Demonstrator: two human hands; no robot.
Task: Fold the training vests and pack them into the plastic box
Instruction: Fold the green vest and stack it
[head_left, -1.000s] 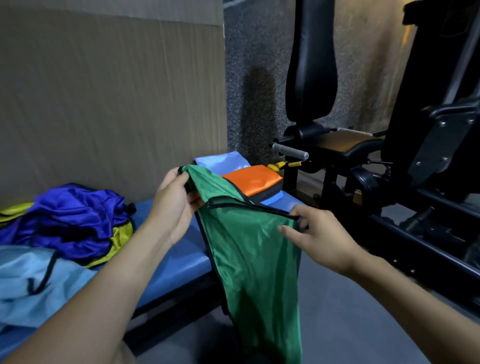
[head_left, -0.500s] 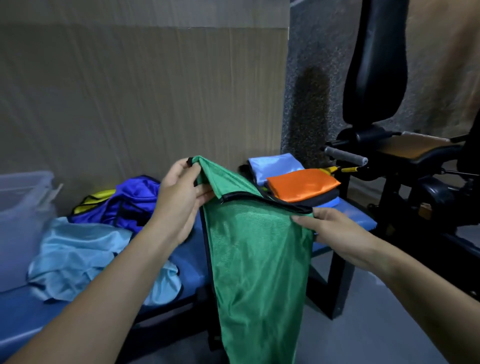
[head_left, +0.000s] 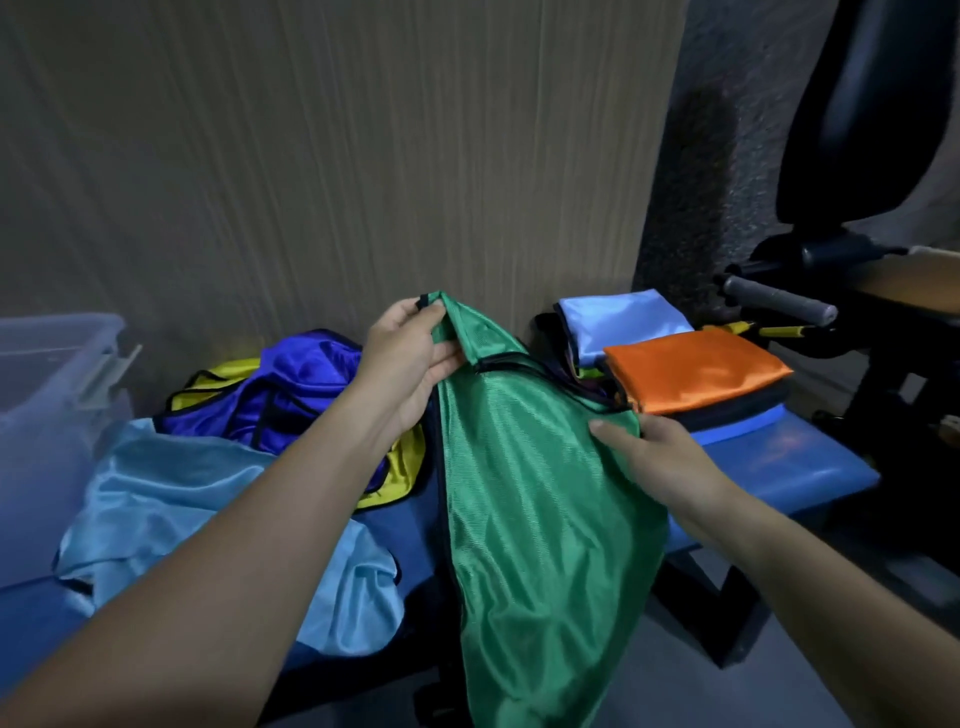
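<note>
The green vest (head_left: 540, 519) hangs in front of the blue desk (head_left: 779, 467), its long axis running from the upper corner down past the desk's front edge toward the floor. The left hand (head_left: 410, 364) pinches that top corner, fingers clamped on the cloth; the right hand (head_left: 660, 457) grips the right edge, lower down. Loose vests (head_left: 218, 467) crowd the desk's left half beside the plastic box (head_left: 47, 415); the folded orange vest (head_left: 696, 369) sits right, near the wall.

plastic box (head_left: 52, 374) left on bench (head_left: 789, 462) | loose vests (head_left: 218, 488) middle | folded vests (head_left: 691, 371) right
</note>
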